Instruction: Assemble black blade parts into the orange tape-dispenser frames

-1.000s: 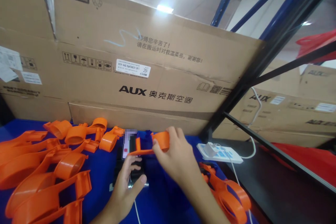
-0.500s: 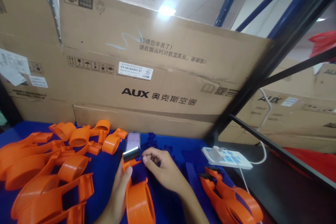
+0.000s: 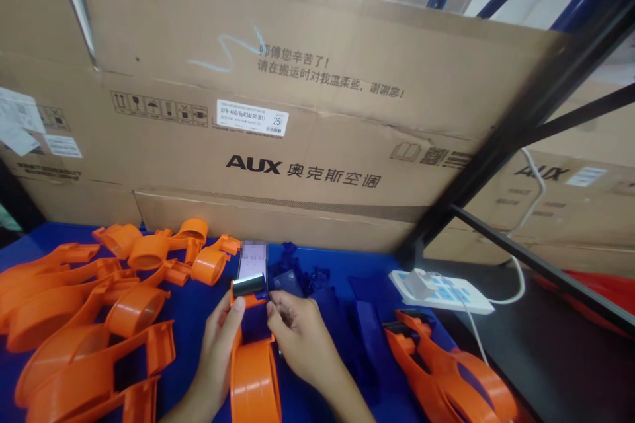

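An orange tape dispenser [image 3: 255,380] with a black roller across its head is held upright in my left hand [image 3: 218,344], the thumb lying on the front just below the roller. My right hand [image 3: 302,337] is closed at the right side of the head, thumb and fingertips pinching a small dark blue plastic part [image 3: 264,294] against it. Part of that blue piece is hidden by the fingers. Behind the dispenser a phone [image 3: 253,258] with a lit screen showing digits stands near the cardboard.
Several orange dispenser bodies [image 3: 69,370] are heaped on the blue tabletop [image 3: 191,344] at left. Dark blue parts [image 3: 317,277] lie behind my right hand. Dispensers with black rollers [image 3: 446,370] lie at right, beside a white power strip [image 3: 441,291]. A cardboard wall [image 3: 307,211] closes the back.
My right hand has come in against the dispenser's head, its fingers closer together on the blue part. The camera view has tilted down a little.
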The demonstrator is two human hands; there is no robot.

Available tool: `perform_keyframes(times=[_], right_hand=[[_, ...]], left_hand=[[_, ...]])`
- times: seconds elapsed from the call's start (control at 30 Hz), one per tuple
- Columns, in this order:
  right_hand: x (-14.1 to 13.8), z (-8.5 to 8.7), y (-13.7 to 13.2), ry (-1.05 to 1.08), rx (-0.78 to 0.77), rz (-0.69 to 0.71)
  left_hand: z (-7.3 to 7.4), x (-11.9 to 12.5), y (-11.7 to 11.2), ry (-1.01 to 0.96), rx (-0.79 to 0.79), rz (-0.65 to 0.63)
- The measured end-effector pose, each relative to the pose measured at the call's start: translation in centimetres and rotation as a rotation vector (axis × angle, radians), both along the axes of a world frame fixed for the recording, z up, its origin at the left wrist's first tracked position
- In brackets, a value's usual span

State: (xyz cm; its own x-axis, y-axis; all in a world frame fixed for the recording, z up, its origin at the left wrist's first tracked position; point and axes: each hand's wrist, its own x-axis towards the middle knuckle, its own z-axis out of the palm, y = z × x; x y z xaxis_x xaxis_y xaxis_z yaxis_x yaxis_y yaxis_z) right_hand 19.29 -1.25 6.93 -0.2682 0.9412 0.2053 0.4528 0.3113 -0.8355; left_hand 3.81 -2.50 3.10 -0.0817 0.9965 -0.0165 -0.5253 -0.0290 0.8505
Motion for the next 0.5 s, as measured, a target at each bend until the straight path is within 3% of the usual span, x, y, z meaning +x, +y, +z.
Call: perform_keyframes(times=[0.37, 0.5], right_hand=[[-0.6, -0.3, -0.3, 0.009, 0.038, -0.065], [-0.9, -0.5, -0.4, -0.019, 0.067, -0.064]], left_hand=[[-1.1, -0.4, 0.0, -0.147, -0.122, 0.054], [-2.0, -0.8, 0.1, -0.332, -0.197, -0.140]])
